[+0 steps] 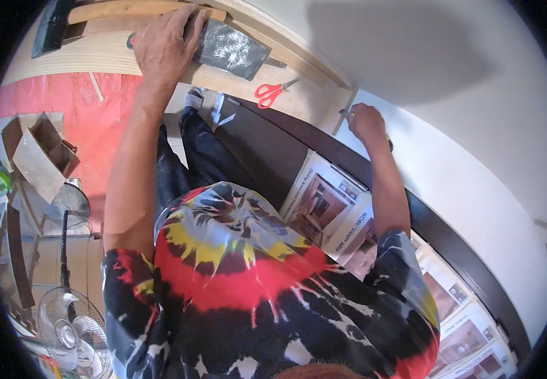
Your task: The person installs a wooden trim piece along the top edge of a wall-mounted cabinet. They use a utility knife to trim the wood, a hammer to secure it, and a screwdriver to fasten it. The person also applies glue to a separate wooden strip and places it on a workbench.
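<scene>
My left hand (166, 44) reaches up to a pale wooden board (96, 57) and closes over the left end of a flat grey rectangular piece (232, 47) lying on it. A small dark and red end (130, 42) pokes out beside the hand. Red-handled scissors (272, 93) lie on the board just right of the grey piece. My right hand (368, 123) is a fist around a small thin tool (346, 114), whose tip sits at the corner where the wooden frame meets the white panel (450, 158). What the tool is I cannot make out.
A long dark board (267, 151) runs under my arms, with several printed sheets (330, 208) along it. A red floor patch (65, 107), open wooden boxes (39, 151) and a standing fan (71, 331) are at the left. My tie-dye shirt (254, 297) fills the lower middle.
</scene>
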`<state>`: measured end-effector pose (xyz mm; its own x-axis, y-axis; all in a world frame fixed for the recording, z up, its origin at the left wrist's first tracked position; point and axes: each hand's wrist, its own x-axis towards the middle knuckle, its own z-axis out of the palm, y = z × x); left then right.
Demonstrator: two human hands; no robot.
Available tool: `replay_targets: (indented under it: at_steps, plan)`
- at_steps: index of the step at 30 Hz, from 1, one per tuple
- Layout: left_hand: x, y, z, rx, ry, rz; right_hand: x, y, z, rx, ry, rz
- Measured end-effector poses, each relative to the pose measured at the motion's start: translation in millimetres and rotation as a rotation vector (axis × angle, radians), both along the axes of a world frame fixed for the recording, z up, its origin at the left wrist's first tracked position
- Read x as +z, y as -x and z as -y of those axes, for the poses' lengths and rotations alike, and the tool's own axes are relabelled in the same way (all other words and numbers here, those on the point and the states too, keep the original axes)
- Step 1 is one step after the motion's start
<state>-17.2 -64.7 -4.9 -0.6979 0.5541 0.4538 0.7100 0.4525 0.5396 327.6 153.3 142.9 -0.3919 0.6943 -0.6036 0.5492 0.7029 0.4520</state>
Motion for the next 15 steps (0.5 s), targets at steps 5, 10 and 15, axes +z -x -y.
replay_targets:
  at_steps: [5, 10, 15]
  plan:
    - [-9, -1, -6, 0.06, -0.008, -0.011, -5, -3, 8, -0.018, -0.013, 0.007]
    - [15, -5, -7, 0.081, -0.084, 0.048, -13, -10, 7, -0.009, -0.014, 0.006]
    - [15, -3, -4, 0.039, -0.138, 0.012, -12, -6, 18, -0.093, -0.109, -0.018]
